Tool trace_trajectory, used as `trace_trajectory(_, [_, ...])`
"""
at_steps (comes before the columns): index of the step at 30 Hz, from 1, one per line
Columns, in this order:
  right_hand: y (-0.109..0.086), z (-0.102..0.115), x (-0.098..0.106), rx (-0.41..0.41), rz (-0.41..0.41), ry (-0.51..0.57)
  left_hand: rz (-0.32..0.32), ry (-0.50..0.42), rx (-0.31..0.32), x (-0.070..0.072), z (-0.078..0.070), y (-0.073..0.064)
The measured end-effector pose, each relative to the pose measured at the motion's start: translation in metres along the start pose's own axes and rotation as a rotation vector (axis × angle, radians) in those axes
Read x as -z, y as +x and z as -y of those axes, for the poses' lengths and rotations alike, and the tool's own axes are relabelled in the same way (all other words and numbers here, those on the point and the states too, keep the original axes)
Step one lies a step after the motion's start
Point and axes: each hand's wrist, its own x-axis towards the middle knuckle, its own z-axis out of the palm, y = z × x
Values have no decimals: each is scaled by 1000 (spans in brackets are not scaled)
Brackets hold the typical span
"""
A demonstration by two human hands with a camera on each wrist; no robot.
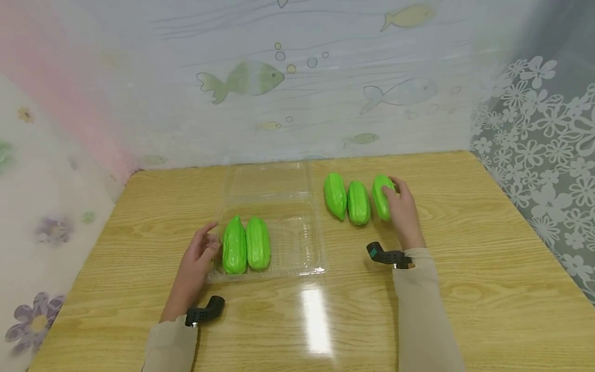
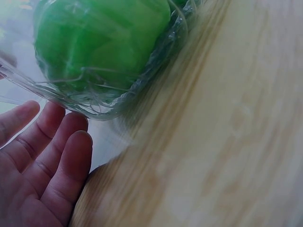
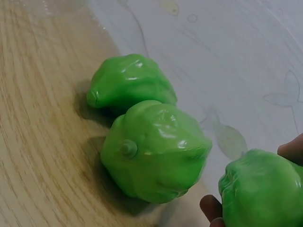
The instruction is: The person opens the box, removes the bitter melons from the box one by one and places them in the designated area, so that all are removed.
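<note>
My right hand [image 1: 403, 212] grips a glossy green ribbed gourd-like fruit [image 1: 381, 194], fingers and thumb on either side of it. In the right wrist view, that fruit [image 3: 262, 189] shows at the lower right, fingertips against it. Just left of it, two matching fruits [image 1: 359, 202] [image 1: 335, 195] lie side by side on the table. My left hand [image 1: 197, 258] is at the left side of a clear plastic clamshell box [image 1: 297, 248]. Its fingers, fairly straight in the left wrist view, reach the box's corner. Inside, two green fruits [image 1: 234, 247] [image 1: 257, 244] lie in the left half.
The box's transparent lid [image 1: 267, 181] is folded back toward the wall. A wooden table [image 1: 362, 320] carries everything, with a fish-patterned covering [image 1: 321, 119] behind it. A flower-patterned panel [image 1: 534, 150] borders the right side. Each wrist wears a black camera mount [image 1: 388, 256].
</note>
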Motion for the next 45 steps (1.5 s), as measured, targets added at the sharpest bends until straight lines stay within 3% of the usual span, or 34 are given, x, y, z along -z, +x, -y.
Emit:
trace_trajectory(8, [1, -8, 2, 1, 39, -39, -3, -11, 12, -3, -21, -10])
trace_trajectory(16, [-1, -12, 2, -8, 32, -78, -16, 13, 8, -3, -11, -13])
trace_trajectory(22, [-4, -14, 3, 1, 34, -115, -32, 21, 9, -7, -13, -21])
trace_trajectory(27, [-6, -16, 4, 21, 49, -168, -39, 15, 18, -9, -19, -29])
trace_trajectory(36, [-8, -16, 3, 63, 50, -224, -49, 11, 25, -16, -45, -38])
trace_trajectory(45, [-7, -15, -2, 110, 41, -264, -47, 6, 30, -15, -44, -37])
